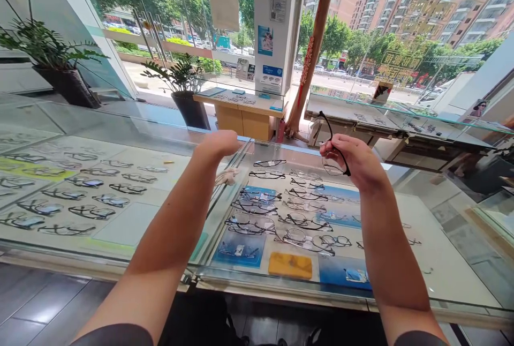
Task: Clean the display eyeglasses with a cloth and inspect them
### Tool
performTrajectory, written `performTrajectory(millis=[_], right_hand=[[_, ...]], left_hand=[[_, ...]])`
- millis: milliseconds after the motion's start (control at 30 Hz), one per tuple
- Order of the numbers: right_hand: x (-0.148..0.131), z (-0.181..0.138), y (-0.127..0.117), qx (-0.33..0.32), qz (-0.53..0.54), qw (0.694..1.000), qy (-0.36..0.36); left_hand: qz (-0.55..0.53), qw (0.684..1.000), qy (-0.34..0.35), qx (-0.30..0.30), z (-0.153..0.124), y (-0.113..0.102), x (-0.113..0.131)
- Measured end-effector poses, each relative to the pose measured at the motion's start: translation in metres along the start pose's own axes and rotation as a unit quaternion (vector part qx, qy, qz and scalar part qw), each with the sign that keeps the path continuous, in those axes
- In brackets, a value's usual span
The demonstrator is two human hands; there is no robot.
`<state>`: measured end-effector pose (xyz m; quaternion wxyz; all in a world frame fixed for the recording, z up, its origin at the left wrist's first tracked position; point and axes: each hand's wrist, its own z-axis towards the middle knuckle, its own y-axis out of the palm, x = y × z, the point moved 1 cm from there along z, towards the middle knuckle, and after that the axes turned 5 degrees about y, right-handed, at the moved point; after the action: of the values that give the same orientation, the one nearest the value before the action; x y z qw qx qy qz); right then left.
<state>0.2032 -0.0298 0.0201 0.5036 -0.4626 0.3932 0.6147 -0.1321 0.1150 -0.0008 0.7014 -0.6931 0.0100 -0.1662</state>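
My R hand [355,157] pinches black-templed specs [344,164] up over the glass bench [450,263]; L hand [219,142] is bent over it too, fingers hidden, can't tell its grip. Step looks like holding specs up; next move prob. needs a light grip.

Dark eyeglasses [344,164] with clear lenses are held tilted in the right hand [357,159], one temple [327,124] pointing upward.

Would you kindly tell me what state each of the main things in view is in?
Right hand: raised, holding glasses.
Held glasses: off the counter, in the air.
Left hand: bent at the wrist; fingers hidden.
Displayed glasses: lying in rows, many with arms folded.
Orange block: lying flat.
Potted plants: upright, leafy.
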Motion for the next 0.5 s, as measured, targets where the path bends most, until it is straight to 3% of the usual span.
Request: performTrajectory(millis=[33,100,133,200,233,300,500], right_hand=[[0.000,0.000,-0.001,-0.007,-0.004,1.000,0.000],[-0.002,-0.002,-0.004,-0.018,-0.012,1.000,0.003],[-0.003,-0.002,-0.005,-0.023,-0.017,1.000,0.005],[-0.004,-0.004,-0.006,-0.039,-0.028,0.999,0.009],[-0.005,-0.004,-0.006,-0.048,-0.035,0.998,0.011],[-0.006,-0.005,-0.007,-0.062,-0.045,0.997,0.014],[-0.010,-0.006,-0.008,-0.082,-0.060,0.995,0.018]], left_hand=[[-0.002,0.999,0.026,0.039,-0.006,-0.004,0.012],[-0.049,0.964,0.173,0.194,-0.024,-0.009,0.044],[-0.100,0.925,0.257,0.260,-0.034,-0.010,0.062],[-0.180,0.842,0.386,0.333,-0.054,-0.006,0.095],[-0.199,0.814,0.418,0.350,-0.061,-0.003,0.108],[-0.220,0.788,0.446,0.362,-0.071,0.005,0.126],[-0.237,0.778,0.454,0.365,-0.073,0.016,0.130]])
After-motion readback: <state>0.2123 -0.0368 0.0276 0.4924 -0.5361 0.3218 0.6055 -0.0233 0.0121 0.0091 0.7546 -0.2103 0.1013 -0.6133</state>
